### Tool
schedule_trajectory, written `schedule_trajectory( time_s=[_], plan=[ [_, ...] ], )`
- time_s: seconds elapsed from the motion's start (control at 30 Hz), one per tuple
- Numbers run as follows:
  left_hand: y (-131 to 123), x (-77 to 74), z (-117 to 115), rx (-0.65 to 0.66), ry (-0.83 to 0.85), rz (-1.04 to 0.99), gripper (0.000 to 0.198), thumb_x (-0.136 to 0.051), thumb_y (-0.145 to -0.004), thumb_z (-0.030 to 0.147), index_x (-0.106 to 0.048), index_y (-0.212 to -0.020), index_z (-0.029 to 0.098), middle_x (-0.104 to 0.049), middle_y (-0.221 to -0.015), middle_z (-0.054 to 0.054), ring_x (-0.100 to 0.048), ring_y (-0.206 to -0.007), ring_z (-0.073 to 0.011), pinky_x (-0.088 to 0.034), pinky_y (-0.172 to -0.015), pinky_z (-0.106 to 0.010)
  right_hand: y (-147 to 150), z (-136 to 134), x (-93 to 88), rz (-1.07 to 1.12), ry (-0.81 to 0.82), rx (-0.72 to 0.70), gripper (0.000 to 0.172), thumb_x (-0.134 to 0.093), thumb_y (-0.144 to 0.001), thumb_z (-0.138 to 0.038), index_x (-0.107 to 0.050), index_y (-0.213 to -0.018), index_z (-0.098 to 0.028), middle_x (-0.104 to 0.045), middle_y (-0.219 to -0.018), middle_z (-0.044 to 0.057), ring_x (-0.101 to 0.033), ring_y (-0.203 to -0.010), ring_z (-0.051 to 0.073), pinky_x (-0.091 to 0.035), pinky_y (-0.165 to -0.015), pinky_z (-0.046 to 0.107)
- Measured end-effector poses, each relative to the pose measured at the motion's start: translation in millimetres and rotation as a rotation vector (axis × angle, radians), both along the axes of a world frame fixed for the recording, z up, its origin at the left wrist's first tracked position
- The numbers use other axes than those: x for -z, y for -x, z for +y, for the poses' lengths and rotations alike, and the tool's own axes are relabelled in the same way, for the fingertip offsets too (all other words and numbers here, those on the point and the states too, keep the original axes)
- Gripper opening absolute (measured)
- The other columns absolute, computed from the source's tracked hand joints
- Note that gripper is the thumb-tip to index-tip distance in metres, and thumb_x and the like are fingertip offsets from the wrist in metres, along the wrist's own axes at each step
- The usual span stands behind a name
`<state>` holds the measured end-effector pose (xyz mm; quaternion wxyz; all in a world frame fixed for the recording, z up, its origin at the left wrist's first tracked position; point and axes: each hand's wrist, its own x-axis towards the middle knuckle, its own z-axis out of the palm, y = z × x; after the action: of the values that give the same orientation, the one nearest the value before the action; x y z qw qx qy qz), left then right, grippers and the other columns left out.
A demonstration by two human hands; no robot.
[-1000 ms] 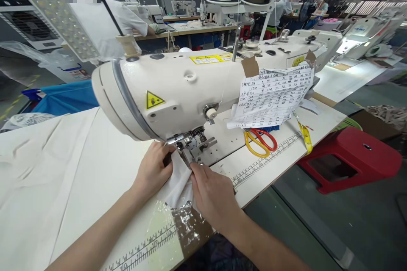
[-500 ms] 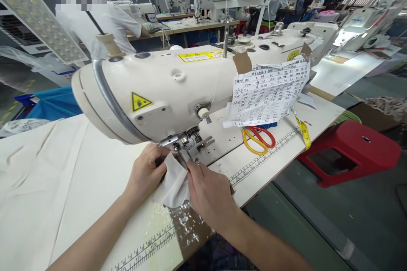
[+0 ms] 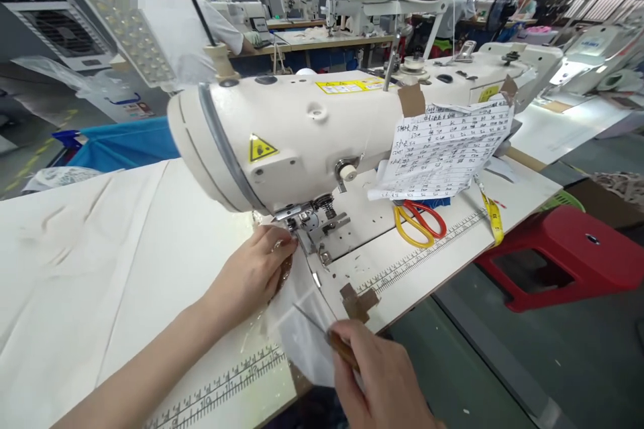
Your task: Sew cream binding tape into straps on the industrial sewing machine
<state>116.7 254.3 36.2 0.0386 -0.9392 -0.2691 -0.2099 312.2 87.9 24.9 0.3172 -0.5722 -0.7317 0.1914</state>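
Note:
My left hand (image 3: 251, 271) is closed, its fingertips pinching the edge of a thin white fabric piece (image 3: 304, 338) just left of the presser foot (image 3: 303, 236) of a white sewing machine (image 3: 292, 127). From the foot the fabric runs toward me, over the front edge of the table. Lower right, my right hand (image 3: 380, 375) grips an awl (image 3: 345, 350) by its brown handle. The thin metal spike points up and left, over the fabric. Whether the right fingers also touch the fabric, I cannot tell.
Scissors (image 3: 420, 224) with red and yellow handles lie right of the needle area, beneath a handwritten paper sheet (image 3: 447, 151). A yellow tape measure (image 3: 493, 214) hangs over the table edge near a red stool (image 3: 568, 258). White fabric (image 3: 75, 261) covers the left side.
My right hand has left the presser foot, moving down and right, and an awl now shows in it. The fabric is stretched farther toward me. The view has shifted slightly left.

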Motion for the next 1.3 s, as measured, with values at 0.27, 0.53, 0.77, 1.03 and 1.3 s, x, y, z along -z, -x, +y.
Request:
schedule_trajectory(
  time_s=[0.27, 0.53, 0.77, 1.03, 1.3],
  plan=[
    [-13.2, 13.4, -25.1, -0.162, -0.038, -0.002, 0.038, -0.040, -0.095, 0.013, -0.066, -0.119, 0.001, -0.065, -0.121, -0.020, -0.057, -0.114, -0.0317, -0.058, -0.096, -0.049, -13.0, -18.6, 8.2, -0.075, -0.045, -0.041, 0.044, -0.040, -0.090, -0.004, -0.044, -0.130, -0.022, -0.070, -0.095, 0.004, -0.071, -0.074, 0.020, -0.051, -0.060, 0.028],
    [-4.6, 23.5, -24.9, -0.138, -0.006, -0.022, 0.044, -0.037, -0.097, 0.020, -0.064, -0.128, 0.005, -0.066, -0.129, -0.016, -0.058, -0.123, -0.0302, -0.053, -0.104, -0.049, -14.0, -13.1, 8.9, -0.156, -0.133, -0.018, 0.043, -0.040, -0.090, -0.004, -0.047, -0.131, -0.016, -0.074, -0.099, 0.008, -0.073, -0.077, 0.022, -0.058, -0.064, 0.030],
    [-8.8, 21.2, -30.0, -0.197, 0.022, 0.018, 0.047, -0.034, -0.099, 0.025, -0.059, -0.133, 0.004, -0.062, -0.135, -0.018, -0.054, -0.128, -0.0323, -0.051, -0.106, -0.052, -10.3, -1.2, -5.7, -0.211, -0.068, -0.007, 0.037, -0.040, -0.091, -0.005, -0.057, -0.122, -0.014, -0.076, -0.095, 0.008, -0.075, -0.075, 0.024, -0.058, -0.060, 0.032],
    [-9.4, 17.2, -33.6, -0.216, 0.016, 0.038, 0.048, -0.032, -0.101, 0.027, -0.056, -0.135, 0.005, -0.060, -0.135, -0.018, -0.052, -0.128, -0.0320, -0.048, -0.105, -0.049, -9.7, 10.3, -10.7, -0.240, -0.023, 0.015, 0.036, -0.041, -0.090, -0.003, -0.060, -0.118, -0.013, -0.075, -0.095, 0.009, -0.075, -0.077, 0.024, -0.056, -0.060, 0.032],
    [-8.3, 19.6, -42.6, -0.153, -0.029, 0.049, 0.048, -0.034, -0.099, 0.025, -0.053, -0.138, 0.005, -0.057, -0.141, -0.019, -0.048, -0.134, -0.0331, -0.044, -0.109, -0.049, -3.6, 19.9, -15.5, -0.280, 0.023, -0.008, 0.032, -0.043, -0.089, -0.001, -0.060, -0.113, -0.014, -0.072, -0.091, 0.009, -0.074, -0.079, 0.025, -0.056, -0.063, 0.033]
  ],
)
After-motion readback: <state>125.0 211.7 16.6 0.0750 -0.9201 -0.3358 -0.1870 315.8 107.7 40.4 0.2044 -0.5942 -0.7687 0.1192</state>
